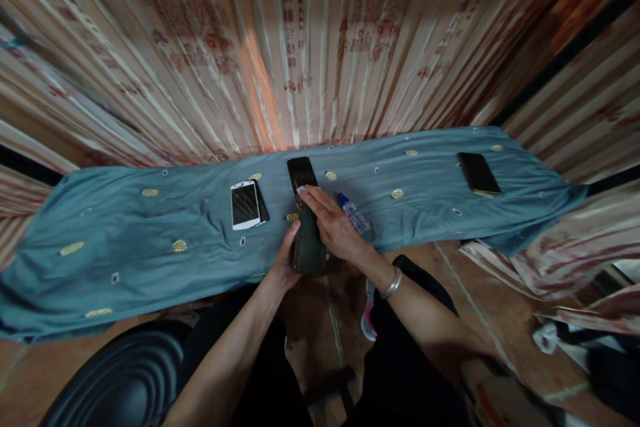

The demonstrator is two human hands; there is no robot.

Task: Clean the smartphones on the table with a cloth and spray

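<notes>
My left hand (287,257) is closed around the lower left edge of a dark phone (309,250), tilted up over the bench's near edge. My right hand (334,223) lies across its upper part, fingers together, with a small white wipe (301,191) at the fingertips. Just beyond, a black phone (301,170) rests on the cloth, partly covered by my fingers. Right of my hand lies a small clear bottle with a blue cap (354,212). On the left, a white-framed phone (245,205) lies partly over a darker one (263,207).
A blue-green cloth (135,240) with yellow motifs covers the long bench. Another black phone (479,173) lies at its right end. Patterned curtains (320,47) hang behind. A round black ridged object (120,380) stands on the floor at lower left.
</notes>
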